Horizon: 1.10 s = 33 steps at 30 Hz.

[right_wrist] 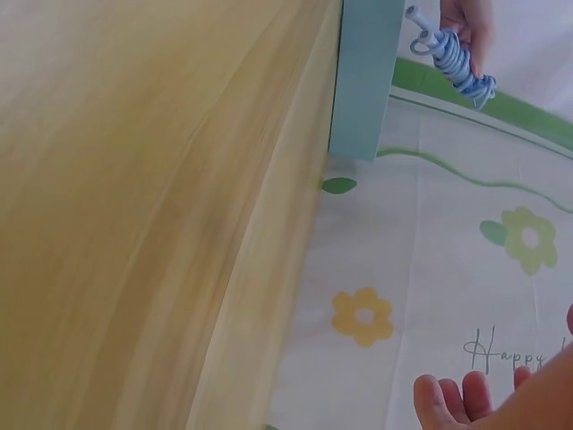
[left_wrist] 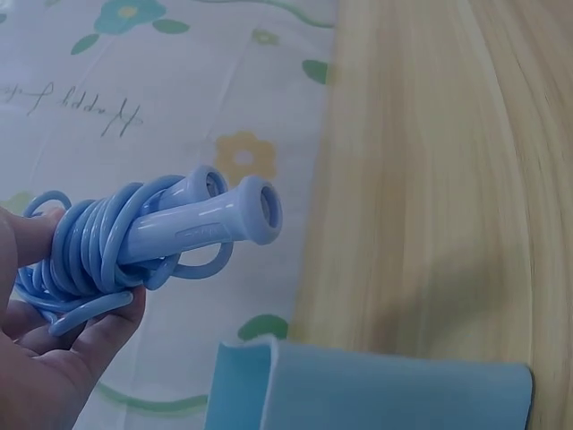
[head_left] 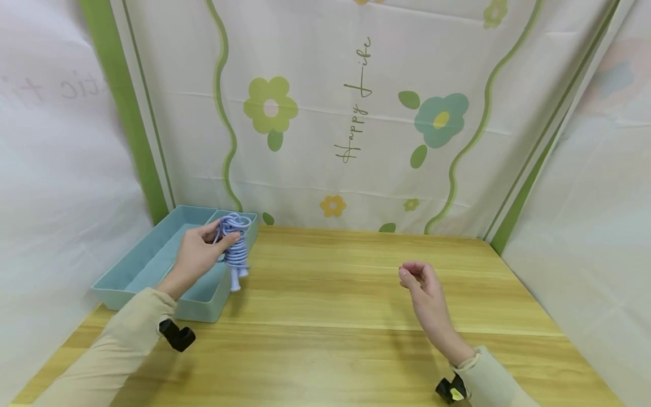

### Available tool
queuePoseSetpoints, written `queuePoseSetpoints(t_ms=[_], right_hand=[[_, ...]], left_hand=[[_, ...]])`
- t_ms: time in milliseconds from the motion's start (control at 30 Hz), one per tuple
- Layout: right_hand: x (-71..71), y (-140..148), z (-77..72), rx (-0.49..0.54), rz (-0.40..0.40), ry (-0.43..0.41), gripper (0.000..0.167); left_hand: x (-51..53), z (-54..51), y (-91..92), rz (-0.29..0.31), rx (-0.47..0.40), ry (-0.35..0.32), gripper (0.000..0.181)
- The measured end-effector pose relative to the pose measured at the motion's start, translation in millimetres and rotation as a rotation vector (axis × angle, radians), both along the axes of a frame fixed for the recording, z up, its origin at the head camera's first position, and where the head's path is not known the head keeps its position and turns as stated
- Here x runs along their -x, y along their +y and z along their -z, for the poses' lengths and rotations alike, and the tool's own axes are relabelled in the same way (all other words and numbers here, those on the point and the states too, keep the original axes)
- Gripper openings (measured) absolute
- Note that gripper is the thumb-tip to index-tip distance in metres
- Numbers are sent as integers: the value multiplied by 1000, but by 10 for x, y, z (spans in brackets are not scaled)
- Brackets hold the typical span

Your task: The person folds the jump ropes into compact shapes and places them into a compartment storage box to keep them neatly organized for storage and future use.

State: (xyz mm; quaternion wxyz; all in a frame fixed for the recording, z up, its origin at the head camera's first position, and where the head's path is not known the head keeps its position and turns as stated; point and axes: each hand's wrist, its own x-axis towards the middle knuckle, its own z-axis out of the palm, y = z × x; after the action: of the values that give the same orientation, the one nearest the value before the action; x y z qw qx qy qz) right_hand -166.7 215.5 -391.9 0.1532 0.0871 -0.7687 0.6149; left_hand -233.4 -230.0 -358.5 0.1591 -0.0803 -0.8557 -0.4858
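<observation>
A jump rope, light blue-violet, is wound tightly round its own two handles. My left hand pinches it near its looped top, thumb on one side and fingers on the other. In the head view the handle ends hang downward, over the right rim of a blue tray. My right hand is raised over the right half of the table, away from the rope, its fingers loosely bent with nothing in them. The right wrist view catches only some fingertips of that hand.
The wooden table reaches back to a white flower-printed curtain. More curtain hangs at the left and right sides. The tray has a divider and stands at the table's left back, close to the side curtain. A black wrist camera sits on the left sleeve.
</observation>
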Motion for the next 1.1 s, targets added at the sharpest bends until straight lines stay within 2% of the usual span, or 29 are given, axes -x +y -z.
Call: queuePoseSetpoints(t_ms=[300,367,700,767,833,900,1000,1100], right_hand=[[16,36,35,6,-17,-16,39],[24,52,43,-2,-30,-12,39],[53,145,91,-61,-110,11,42],[54,159,95,-70,-108,12,42],[52,174,96,-76,-104,11,41],[49,192,94,-79,-100,10,40],[43,211,87,-86,-93,12,39],[37,223,82,-95,-84,14,39]], left_hand=[[-27,-26,-185,-6,-7,-15,75],[-27,-39,-229,-5,-19,-34,76],[43,-106,-488,-65,53,-173,87],[63,-97,-538,-64,57,-198,88],[94,-65,-579,-68,104,-209,88],[137,-20,-602,-54,165,-217,85],[189,50,-588,-2,238,-251,75],[213,100,-525,68,266,-314,69]])
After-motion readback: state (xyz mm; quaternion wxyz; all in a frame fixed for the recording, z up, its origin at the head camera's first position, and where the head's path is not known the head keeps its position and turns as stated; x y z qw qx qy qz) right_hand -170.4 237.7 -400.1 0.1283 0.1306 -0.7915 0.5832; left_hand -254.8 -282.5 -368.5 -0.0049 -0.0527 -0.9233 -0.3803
